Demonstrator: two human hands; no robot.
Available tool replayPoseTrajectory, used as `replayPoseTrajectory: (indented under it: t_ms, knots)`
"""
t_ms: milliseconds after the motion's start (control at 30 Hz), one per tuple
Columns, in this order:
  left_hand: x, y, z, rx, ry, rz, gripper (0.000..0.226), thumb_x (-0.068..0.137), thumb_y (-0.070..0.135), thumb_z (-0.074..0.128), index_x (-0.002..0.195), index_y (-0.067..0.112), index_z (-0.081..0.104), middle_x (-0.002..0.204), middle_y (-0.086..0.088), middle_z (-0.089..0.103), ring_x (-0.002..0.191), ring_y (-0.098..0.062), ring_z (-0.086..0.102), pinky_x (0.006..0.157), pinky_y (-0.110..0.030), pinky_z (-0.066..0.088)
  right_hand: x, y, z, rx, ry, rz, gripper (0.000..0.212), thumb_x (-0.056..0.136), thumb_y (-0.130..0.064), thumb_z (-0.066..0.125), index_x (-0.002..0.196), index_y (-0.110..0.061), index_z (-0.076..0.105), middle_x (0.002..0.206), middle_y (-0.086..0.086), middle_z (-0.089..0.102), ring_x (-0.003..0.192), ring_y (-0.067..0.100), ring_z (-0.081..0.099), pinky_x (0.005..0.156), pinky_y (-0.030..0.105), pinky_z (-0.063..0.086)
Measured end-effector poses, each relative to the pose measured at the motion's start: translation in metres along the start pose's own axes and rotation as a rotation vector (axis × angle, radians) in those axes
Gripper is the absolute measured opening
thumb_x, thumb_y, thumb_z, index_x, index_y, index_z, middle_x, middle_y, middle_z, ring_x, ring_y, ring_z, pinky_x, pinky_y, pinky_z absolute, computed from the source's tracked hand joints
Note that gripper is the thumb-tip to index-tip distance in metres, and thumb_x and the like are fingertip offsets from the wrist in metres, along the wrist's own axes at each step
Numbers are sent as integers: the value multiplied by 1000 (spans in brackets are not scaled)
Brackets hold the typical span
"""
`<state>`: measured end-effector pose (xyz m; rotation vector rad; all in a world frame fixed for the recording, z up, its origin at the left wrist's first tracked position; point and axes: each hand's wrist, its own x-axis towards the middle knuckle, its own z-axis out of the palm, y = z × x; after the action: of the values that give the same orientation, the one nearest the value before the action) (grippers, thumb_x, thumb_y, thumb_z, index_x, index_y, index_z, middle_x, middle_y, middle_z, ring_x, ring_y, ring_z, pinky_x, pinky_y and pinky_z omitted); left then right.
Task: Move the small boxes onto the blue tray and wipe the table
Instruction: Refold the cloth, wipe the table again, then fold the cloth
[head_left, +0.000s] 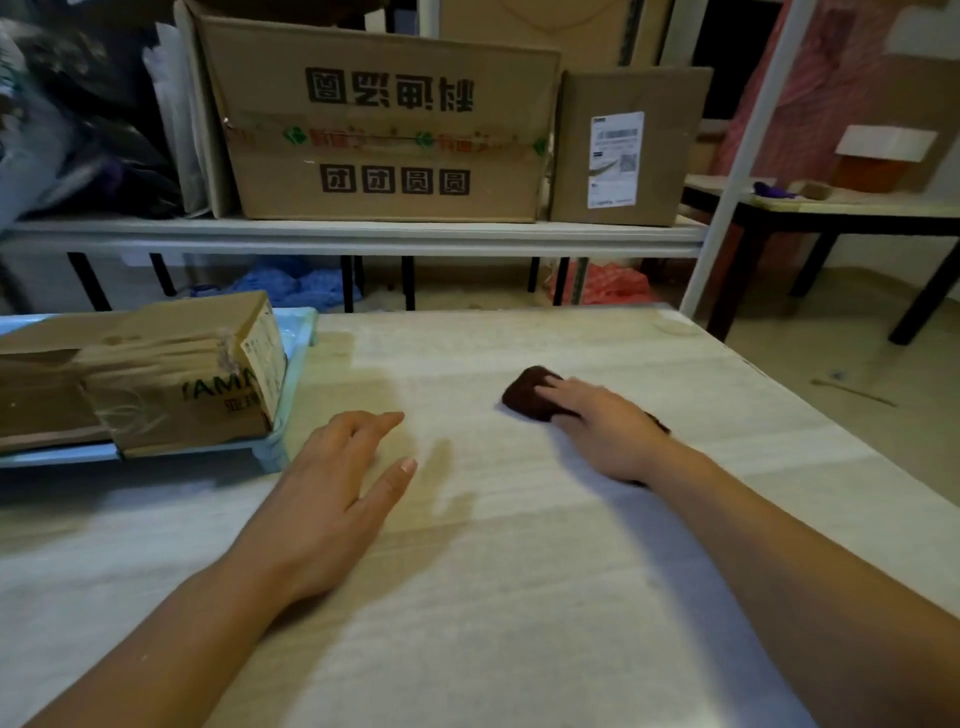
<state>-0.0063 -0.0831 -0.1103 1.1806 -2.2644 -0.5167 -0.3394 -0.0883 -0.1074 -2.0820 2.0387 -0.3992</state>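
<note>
- Head view: a pale wood-grain table (519, 571) fills the lower part of the frame, with both bare forearms reaching in from the near edge.
- The right hand (608, 431) lies flat, palm down, on a dark brown cloth (530, 395) toward the far right part of the table. Its fingers are stretched out over the cloth and press it to the surface; the grip is not curled around it. A little of the cloth shows beyond the fingertips and a sliver behind the wrist.
- The left hand (337, 493) rests near the middle of the table, palm down, fingers spread and loosely extended. Its grip is open and has hold of nothing; whether the palm touches the surface I cannot tell.
- A blue tray (296, 374) sits at the far left corner of the table, running off the left side of the frame. Its right rim is just beside the left hand's fingertips, not touching them.
- Two small boxes (171, 374) of brown cardboard lie on the tray, packed against each other. The right one has a white label on its end face and green lettering on its side; clear tape crosses its top. The left one is cut off by the frame edge.
- The two hands are well apart, with bare table between them.
- Beyond the far edge stands a shelf (363, 234) carrying a large cardboard carton (384, 130) with printed characters, and a smaller carton (623, 150) with a shipping label just beside it on the right.
</note>
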Motion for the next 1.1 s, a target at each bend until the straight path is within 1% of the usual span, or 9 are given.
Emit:
replayPoseTrajectory:
  t_ms: [67,267,400,500,667,767,900,1000,1100]
  knots:
    - [-2,5,3,14,-18,45,67,91,73,27,150,43,35,146,16,38,125,1,37,102,-27,32,-20,4,-4,10,-2,65,51,110,-29,46,160,-31,37,171,-7,25,159,20,20,127,37,16]
    - [-8,23,13,8,-102,83,62,94,68,29,147,39,42,144,14,43,128,-2,41,101,-25,33,-118,-29,1,49,-84,-144,49,109,-33,50,157,-40,41,164,-25,27,151,-4,16,122,22,11]
    - [-13,43,11,4,-140,108,57,96,60,35,146,34,47,144,10,47,131,-7,43,103,-25,33,-127,-9,-9,101,-8,18,50,109,-24,50,157,-35,42,167,-13,35,156,13,25,126,33,20]
    - [-16,54,9,14,-142,120,56,97,59,34,146,36,45,147,9,46,134,-8,41,102,-25,30,-123,-18,-3,58,31,140,53,110,-30,45,161,-33,33,172,-7,26,159,20,19,127,39,15]
    - [-39,73,16,12,-110,110,53,100,57,33,148,37,42,149,6,46,136,-12,41,103,-27,32,-170,-80,18,-38,-52,-19,62,107,-57,36,164,-40,17,174,-12,8,159,12,3,129,42,3]
    - [-48,85,20,14,-111,95,55,99,59,32,149,37,41,150,5,45,137,-13,40,103,-28,32,-190,-77,8,7,-81,-49,57,109,-45,40,162,-45,19,173,-17,12,158,6,5,129,40,3]
    - [-68,91,15,76,-104,99,58,98,60,34,151,36,38,153,4,42,138,-15,39,107,-30,32,-202,-55,-3,49,20,112,55,110,-29,43,161,-40,28,170,-14,26,158,12,18,126,37,10]
    - [-85,82,5,83,-72,49,61,96,62,34,150,36,38,154,4,41,139,-15,39,111,-36,35,-203,-70,8,53,56,211,56,109,-29,40,162,-37,27,173,-9,22,160,17,14,127,41,8]
    - [-101,70,-8,50,-15,4,57,96,61,36,148,37,40,151,6,43,137,-14,41,108,-33,35,-202,-122,29,58,99,355,63,105,-38,38,164,-35,20,175,-5,13,161,20,7,129,47,4]
